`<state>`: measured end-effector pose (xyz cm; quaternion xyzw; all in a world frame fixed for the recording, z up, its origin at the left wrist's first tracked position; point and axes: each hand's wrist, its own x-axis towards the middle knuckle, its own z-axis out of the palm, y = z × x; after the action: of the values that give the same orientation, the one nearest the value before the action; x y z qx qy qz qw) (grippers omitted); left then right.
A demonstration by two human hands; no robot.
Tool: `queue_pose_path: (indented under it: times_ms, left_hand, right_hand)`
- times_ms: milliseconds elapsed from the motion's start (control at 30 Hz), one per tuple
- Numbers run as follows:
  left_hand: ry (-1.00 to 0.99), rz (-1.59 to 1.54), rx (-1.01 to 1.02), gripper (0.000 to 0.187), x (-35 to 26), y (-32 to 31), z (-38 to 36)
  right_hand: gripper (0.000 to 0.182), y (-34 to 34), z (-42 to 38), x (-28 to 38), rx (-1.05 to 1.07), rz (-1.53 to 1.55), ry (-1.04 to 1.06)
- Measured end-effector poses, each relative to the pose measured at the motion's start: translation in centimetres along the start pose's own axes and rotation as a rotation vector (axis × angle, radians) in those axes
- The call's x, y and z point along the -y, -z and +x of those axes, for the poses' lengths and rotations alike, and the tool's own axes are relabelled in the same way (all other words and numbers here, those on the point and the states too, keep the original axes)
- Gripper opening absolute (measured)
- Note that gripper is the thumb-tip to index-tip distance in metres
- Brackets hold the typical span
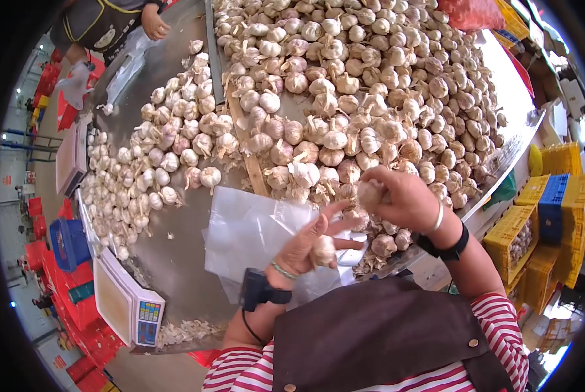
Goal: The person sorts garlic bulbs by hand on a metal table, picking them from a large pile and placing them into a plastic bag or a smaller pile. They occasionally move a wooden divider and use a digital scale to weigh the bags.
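Note:
My left hand (pixel 305 245) is palm up above the plastic bags, with a white garlic bulb (pixel 323 250) resting against its lower fingers while the other fingers are spread. To the right, my right hand (pixel 403 199) has its fingers wrapped round another garlic bulb (pixel 372 195), near the edge of the big heap. A stack of clear plastic bags (pixel 250 228) lies flat on the metal table under and left of my left hand. The large heap of garlic (pixel 371 85) spreads beyond both hands.
A wooden strip (pixel 245 140) divides the large heap from a smaller garlic pile (pixel 136 189). A weighing scale (pixel 132 304) stands at the lower left, another (pixel 72 155) above it. A co-worker's hand (pixel 154 23) is at the top left. Yellow crates (pixel 514 242) stand right.

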<state>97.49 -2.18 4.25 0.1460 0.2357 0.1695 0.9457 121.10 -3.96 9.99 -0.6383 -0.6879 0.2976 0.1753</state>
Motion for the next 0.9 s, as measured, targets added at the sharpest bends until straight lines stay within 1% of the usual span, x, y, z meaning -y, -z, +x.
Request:
queue_pose_path:
  times_ms: [33, 67, 133, 167, 200, 233, 267, 300, 333, 367, 400, 433, 467, 500, 533, 600, 633, 667, 700, 733, 767, 800, 867, 900]
  left_hand:
    - [0.046, -0.198, 0.145, 0.076, 1.1, -0.4, 0.4]
    - [0.051, -0.278, 0.179, 0.087, 1.6, -1.3, 0.5]
    - [-0.03, -0.533, 0.353, 0.091, 3.2, 1.1, 1.0]
    - [-0.092, -0.422, -0.131, 0.09, 2.8, 0.2, 0.7]
    - [-0.241, -0.534, 0.044, 0.08, 2.6, 2.4, 0.4]
    - [-0.249, -0.744, 0.542, 0.073, 1.0, 3.9, 0.3]
    - [-0.525, -0.37, -0.046, 0.069, -1.4, 4.1, -1.2]
    - [-0.658, -0.495, -0.269, 0.067, -4.9, 4.0, -2.4]
    - [-0.69, -0.314, -0.028, 0.066, -8.3, 6.5, -4.7]
    - [-0.713, -0.275, 0.032, 0.066, -11.6, 7.2, -6.9]
    - [-0.884, -0.031, -0.428, 0.068, -14.1, 7.8, -8.1]
    - [-0.997, 0.187, -0.838, 0.064, -15.7, 7.8, -8.6]
    - [-1.002, 0.19, -0.84, 0.064, -16.2, 8.4, -7.9]
    - [-1.065, 0.645, -1.136, 0.058, -16.4, 9.7, -7.0]
    - [-1.08, 1.123, -1.41, 0.052, -16.5, 10.3, -6.5]
    - [-0.855, 1.344, -0.997, 0.045, -13.8, 7.8, -3.3]
    - [-0.817, 1.193, -0.724, 0.04, -11.1, 4.2, -0.7]
    - [-0.856, 1.629, -0.593, 0.046, -9.1, 4.3, 1.5]
    - [-0.752, 1.87, -0.478, 0.047, -7.3, 2.9, 3.0]
    - [-0.811, 2.079, -0.533, 0.044, -5.4, 2.3, 4.2]
    - [-0.731, 2.184, -0.604, 0.038, -4.5, 1.4, 5.0]
    - [-0.73, 2.171, -0.612, 0.038, -4.2, 2.0, 5.4]
    - [-0.601, 2.269, -0.57, 0.033, -3.8, 3.3, 6.6]
    - [-0.625, 2.264, -0.564, 0.028, -3.7, 3.5, 6.7]
  right_hand:
    - [0.038, 0.3, -0.1, 1.7, -0.018, 0.149, 0.081]
    - [0.044, 0.6, 0.0, 3.8, 0.107, 0.172, 0.054]
    - [0.044, -0.4, 0.9, 5.7, -0.032, 0.054, 0.448]
    - [0.044, -0.7, 1.4, 5.6, -0.032, 0.051, 0.452]
    - [0.04, -1.4, 2.1, 5.0, -0.104, 0.127, 0.407]
    - [0.037, -2.2, 2.9, 4.2, -0.174, 0.207, 0.363]
    - [0.03, -3.1, 3.3, 2.4, -0.156, 0.164, 0.196]
    - [0.023, -2.7, 4.2, 1.6, -0.055, 0.102, 0.065]
    - [0.023, -3.6, 4.7, -0.5, -0.013, -0.145, 0.058]
    - [0.023, -4.1, 5.0, -2.3, 0.037, -0.251, 0.094]
    - [0.023, -4.5, 5.2, -3.4, 0.088, -0.358, 0.129]
    - [0.023, -5.0, 5.3, -3.5, 0.085, -0.357, 0.134]
    - [0.024, -5.6, 5.1, -3.4, 0.045, -0.44, 0.204]
    - [0.025, -5.8, 5.1, -3.2, 0.003, -0.523, 0.273]
    - [0.025, -5.9, 5.4, -3.2, 0.001, -0.522, 0.275]
    - [0.028, -5.9, 5.8, -3.2, 0.125, -0.526, 0.163]
    - [0.027, -5.9, 5.9, -3.9, 0.091, -0.467, 0.189]
    - [0.027, -5.7, 5.8, -4.3, 0.098, -0.473, 0.188]
    - [0.029, -5.3, 5.7, -4.7, 0.126, -0.385, 0.167]
    - [0.032, -5.1, 5.6, -5.1, 0.154, -0.299, 0.144]
    - [0.038, -3.9, 5.2, -4.5, 0.101, -0.228, 0.151]
    - [0.038, -2.8, 4.7, -4.1, 0.113, -0.235, 0.153]
    - [0.044, -0.8, 3.8, -4.3, 0.142, 0.546, -0.184]
    - [0.056, -0.1, 3.6, -5.3, 0.139, 0.782, -0.252]
